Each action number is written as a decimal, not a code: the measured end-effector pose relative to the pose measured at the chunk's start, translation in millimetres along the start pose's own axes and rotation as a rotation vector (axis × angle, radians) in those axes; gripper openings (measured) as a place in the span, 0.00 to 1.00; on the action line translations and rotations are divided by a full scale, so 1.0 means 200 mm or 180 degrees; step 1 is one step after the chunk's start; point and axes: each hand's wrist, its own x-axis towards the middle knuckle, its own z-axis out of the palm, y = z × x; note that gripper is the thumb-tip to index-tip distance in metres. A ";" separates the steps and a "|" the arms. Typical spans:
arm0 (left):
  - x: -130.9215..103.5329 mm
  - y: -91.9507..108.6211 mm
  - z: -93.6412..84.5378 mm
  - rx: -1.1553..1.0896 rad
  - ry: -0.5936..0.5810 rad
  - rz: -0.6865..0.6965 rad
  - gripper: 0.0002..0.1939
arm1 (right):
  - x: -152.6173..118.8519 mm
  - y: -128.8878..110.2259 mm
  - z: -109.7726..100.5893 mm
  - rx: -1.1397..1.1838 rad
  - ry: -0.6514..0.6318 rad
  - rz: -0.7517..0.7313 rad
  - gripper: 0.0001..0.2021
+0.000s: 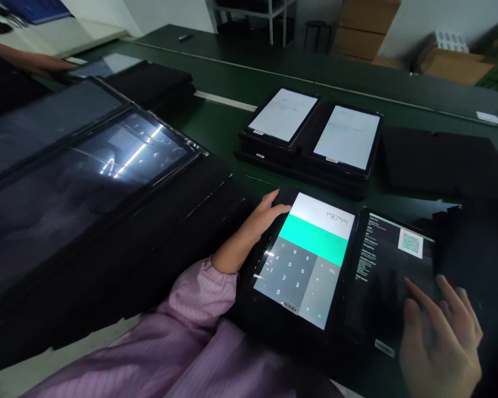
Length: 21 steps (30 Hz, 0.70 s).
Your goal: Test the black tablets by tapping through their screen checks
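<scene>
A tablet with a calculator (313, 265) on its screen lies in a black tray (249, 309) in front of me. My left hand (265, 215) grips the tray's left edge, thumb by the tablet's upper left side; its other fingers are partly hidden. To the right lies a second tablet (388, 276), its dark screen showing lines of text and a QR code (410, 243). Over its lower right part hovers my right hand (444, 326), fingers apart and index finger extended toward the glass. Whether the fingertip touches the screen I cannot tell.
Two tablets with white screens (284, 113) (348, 135) sit on stacked black trays behind. Large trays with dark tablets (136, 146) fill the left. Another black tray (444, 160) lies at right. A co-worker's hand (45, 63) rests near a tablet at far left.
</scene>
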 end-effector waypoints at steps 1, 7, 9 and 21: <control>0.01 0.00 0.00 0.0021 0.0017 -0.0067 0.36 | 0.01 -0.01 0.01 0.0045 0.0017 -0.0026 0.16; 0.02 0.01 0.01 -0.0051 -0.0070 -0.0120 0.37 | -0.01 -0.09 0.03 0.0283 -0.0158 -0.0364 0.13; 0.00 0.01 0.02 -0.0144 -0.0094 -0.0084 0.37 | -0.02 -0.12 0.04 0.0354 -0.0481 -0.0570 0.11; -0.04 0.03 0.00 -0.0224 -0.0116 -0.0224 0.37 | 0.00 -0.24 0.10 0.0361 -0.1076 -0.1076 0.12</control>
